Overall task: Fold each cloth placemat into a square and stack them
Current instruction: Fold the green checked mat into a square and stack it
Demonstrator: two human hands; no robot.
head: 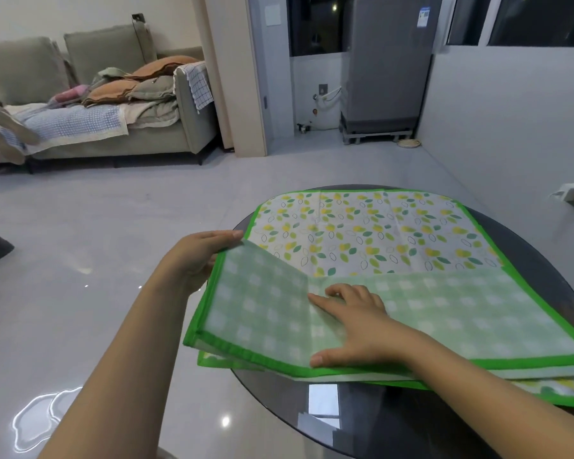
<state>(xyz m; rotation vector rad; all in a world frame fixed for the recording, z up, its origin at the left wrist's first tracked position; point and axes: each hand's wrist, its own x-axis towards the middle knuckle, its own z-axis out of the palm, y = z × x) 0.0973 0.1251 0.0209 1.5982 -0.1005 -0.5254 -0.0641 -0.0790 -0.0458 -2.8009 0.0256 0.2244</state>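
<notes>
- The desk (pixel 395 425) is round, dark and glossy; its near rim reflects a bright window shape, and its right edge runs out of frame.
- A placemat (pixel 362 240) with a bright green border lies on the desk, part folded: the near portion is turned over to show a pale green check underside, the far portion shows white cloth printed with yellow and green leaves.
- More green-edged layers (pixel 544 390) lie under it at the near edge, jutting out at the left corner and on the right; how many there are cannot be told.
- The right hand (pixel 355 323) lies palm down on the check flap, fingers fairly straight and a little apart, forefinger pointing left along a crease, thumb on the near green border. It presses flat and grips nothing.
- The left hand (pixel 196 256) reaches in from the left at the placemat's left edge, where the flap lifts off the desk. Its thumb lies straight along the top of the raised corner and its fingers go underneath, hidden by the cloth, so it appears to pinch that corner.
- Both forearms are bare and enter from the bottom of the frame.
- Beyond the desk is a shiny grey tiled floor (pixel 113 226).
- On the right wall a white plug (pixel 569 192) sits in a socket.
- Far left, a sofa (pixel 130 120) is heaped with cushions and cloths; the heap is too jumbled to sort out.
- Far centre, a tall grey appliance (pixel 385 67) stands before dark windows.
</notes>
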